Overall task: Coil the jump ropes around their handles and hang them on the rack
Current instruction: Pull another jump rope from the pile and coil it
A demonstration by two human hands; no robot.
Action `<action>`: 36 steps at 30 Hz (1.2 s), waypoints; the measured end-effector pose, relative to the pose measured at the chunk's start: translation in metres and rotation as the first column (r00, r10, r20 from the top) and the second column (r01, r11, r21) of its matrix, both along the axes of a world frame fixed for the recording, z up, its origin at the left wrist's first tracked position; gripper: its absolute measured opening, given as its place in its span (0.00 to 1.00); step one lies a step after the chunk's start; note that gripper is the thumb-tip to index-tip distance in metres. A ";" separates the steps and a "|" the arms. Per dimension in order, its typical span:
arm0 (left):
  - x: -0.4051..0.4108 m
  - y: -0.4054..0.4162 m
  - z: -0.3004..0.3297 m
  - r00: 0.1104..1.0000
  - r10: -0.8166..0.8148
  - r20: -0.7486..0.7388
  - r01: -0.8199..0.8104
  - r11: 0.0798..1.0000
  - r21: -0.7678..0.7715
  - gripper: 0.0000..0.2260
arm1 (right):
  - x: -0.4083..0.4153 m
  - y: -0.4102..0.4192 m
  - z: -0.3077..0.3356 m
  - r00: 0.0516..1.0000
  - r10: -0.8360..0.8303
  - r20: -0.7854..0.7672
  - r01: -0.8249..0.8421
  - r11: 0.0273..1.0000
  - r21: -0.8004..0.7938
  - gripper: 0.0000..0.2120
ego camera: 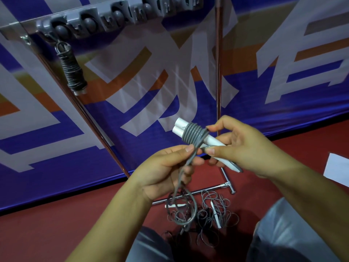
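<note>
Red floor (56, 233), blue banner (75, 140); right hand (243, 148) clasping white handles (181, 127), left hand (166, 169) pinching gray rope (192, 135).

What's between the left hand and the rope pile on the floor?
In the head view, a loose grey rope hangs from the left hand down into the pile; behind it lies the rack's chrome foot bar on the red floor.

Red floor (56, 233) with tangled jump ropes (204, 214) and rack base (217, 188).
</note>
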State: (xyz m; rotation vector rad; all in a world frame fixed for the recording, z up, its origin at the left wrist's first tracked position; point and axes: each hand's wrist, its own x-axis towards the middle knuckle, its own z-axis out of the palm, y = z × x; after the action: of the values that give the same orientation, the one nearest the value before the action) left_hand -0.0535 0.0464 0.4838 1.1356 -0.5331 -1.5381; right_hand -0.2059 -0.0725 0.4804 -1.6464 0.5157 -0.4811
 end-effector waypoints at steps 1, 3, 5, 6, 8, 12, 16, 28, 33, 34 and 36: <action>0.002 0.000 -0.001 0.999 -0.038 -0.034 0.037 0.999 -0.006 0.05 | 0.001 0.000 0.000 1.000 -0.002 0.000 0.002 1.000 -0.011 0.15; 0.004 0.001 -0.002 0.994 -0.105 -0.039 0.104 0.994 -0.028 0.07 | 0.001 0.001 -0.001 1.000 -0.007 -0.002 0.007 1.000 -0.016 0.14; 0.004 0.001 -0.004 0.996 -0.073 0.048 0.074 0.997 -0.031 0.06 | 0.002 0.000 -0.001 1.000 -0.008 0.005 0.008 1.000 0.021 0.12; 0.003 0.001 -0.005 0.995 -0.040 0.092 0.043 0.999 -0.034 0.06 | 0.002 0.000 0.000 1.000 -0.008 0.009 0.008 0.999 0.041 0.12; 0.002 0.002 -0.004 0.989 -0.015 0.144 0.020 0.999 -0.034 0.07 | 0.002 0.000 0.000 1.000 -0.011 0.014 0.010 0.997 0.071 0.12; 0.005 0.006 -0.004 0.975 -0.023 0.219 0.032 0.999 -0.038 0.06 | 0.001 0.001 0.002 1.000 -0.005 0.014 0.003 0.990 0.142 0.13; 0.007 0.007 -0.004 0.972 -0.005 0.237 0.020 0.998 -0.061 0.04 | 0.000 0.000 0.008 0.999 0.021 0.040 -0.031 0.967 0.254 0.16; 0.017 0.011 -0.014 0.882 0.002 0.471 0.057 0.992 -0.111 0.09 | -0.010 -0.010 0.013 0.989 0.085 0.121 -0.128 0.901 0.414 0.15; 0.018 0.004 -0.017 0.728 0.027 0.685 0.077 0.990 -0.121 0.05 | -0.011 -0.018 0.007 0.956 0.229 0.181 -0.288 0.841 0.458 0.22; 0.018 0.003 -0.019 0.695 0.008 0.719 0.106 0.988 -0.114 0.06 | -0.012 -0.020 0.006 0.950 0.253 0.182 -0.309 0.833 0.459 0.24; 0.020 -0.001 -0.026 0.661 -0.019 0.750 0.137 0.986 -0.095 0.08 | -0.012 -0.022 0.005 0.935 0.301 0.186 -0.354 0.812 0.464 0.24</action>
State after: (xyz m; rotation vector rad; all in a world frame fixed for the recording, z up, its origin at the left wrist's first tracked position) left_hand -0.0335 0.0451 0.4573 1.6414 -1.2466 -1.0080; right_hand -0.2176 -0.0943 0.4855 -1.1719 0.2356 -0.1530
